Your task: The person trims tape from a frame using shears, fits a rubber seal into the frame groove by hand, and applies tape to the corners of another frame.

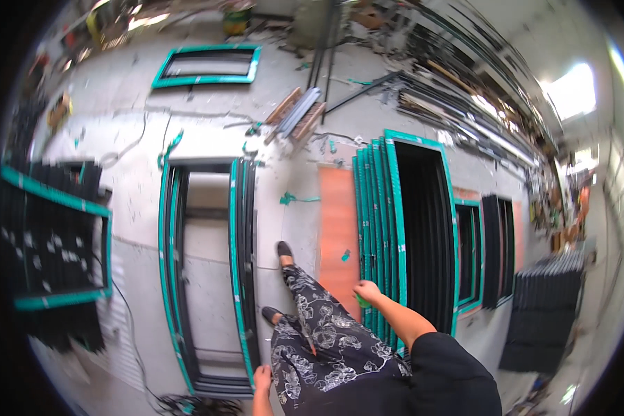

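My right hand (369,292) is closed around a small green piece (362,301), which looks like crumpled tape or film. It is beside a row of upright black window frames (397,208) with green-taped faces, leaning close together on my right. Low on my left, my left hand (262,379) hangs near the lower corner of another set of frames (240,277), also black with green tape. Its fingers are mostly hidden, and I cannot make out whether it touches the frame.
An orange sheet (336,236) lies beside the right-hand frames. More frames (109,253) stand at far left, and one green-edged frame (255,66) lies farther off. Stacked profiles (457,118) line the back right. A cable (121,295) crosses the floor at left.
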`<action>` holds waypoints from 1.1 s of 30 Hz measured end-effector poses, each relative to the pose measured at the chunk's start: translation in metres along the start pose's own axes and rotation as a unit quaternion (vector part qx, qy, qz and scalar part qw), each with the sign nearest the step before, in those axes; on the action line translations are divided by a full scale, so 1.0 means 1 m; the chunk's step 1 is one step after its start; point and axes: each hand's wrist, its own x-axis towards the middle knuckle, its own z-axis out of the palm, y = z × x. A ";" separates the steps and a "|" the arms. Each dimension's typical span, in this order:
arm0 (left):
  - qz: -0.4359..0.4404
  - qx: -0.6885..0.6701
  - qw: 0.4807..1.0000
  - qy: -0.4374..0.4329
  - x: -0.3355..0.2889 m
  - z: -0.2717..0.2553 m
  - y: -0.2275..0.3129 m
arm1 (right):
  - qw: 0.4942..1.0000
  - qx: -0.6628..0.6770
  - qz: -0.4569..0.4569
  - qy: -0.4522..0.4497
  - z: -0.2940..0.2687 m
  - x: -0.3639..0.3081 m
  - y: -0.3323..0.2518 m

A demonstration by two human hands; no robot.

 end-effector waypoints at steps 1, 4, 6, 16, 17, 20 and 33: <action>-0.017 0.002 0.999 -0.029 -0.010 -0.009 0.007 | 0.999 -0.019 0.020 0.019 -0.008 -0.021 0.036; -0.112 0.080 0.990 -0.030 -0.013 -0.051 -0.024 | 0.993 -0.028 0.110 0.029 -0.004 -0.097 0.084; -0.058 0.187 0.981 -0.013 0.026 -0.106 -0.070 | 0.991 0.014 0.131 0.014 0.007 -0.120 0.090; -0.028 0.075 0.991 -0.108 0.031 -0.022 0.260 | 0.938 0.242 0.241 0.060 0.023 -0.128 0.199; -0.025 0.088 0.984 -0.153 0.046 -0.008 0.287 | 0.933 0.268 0.221 0.094 0.016 -0.121 0.207; 0.093 0.226 0.956 -0.159 0.045 0.040 0.373 | 0.906 0.344 0.221 0.108 0.002 -0.115 0.194; 0.275 0.442 0.809 -0.274 -0.030 0.297 0.527 | 0.596 0.693 0.250 0.320 -0.007 -0.097 0.287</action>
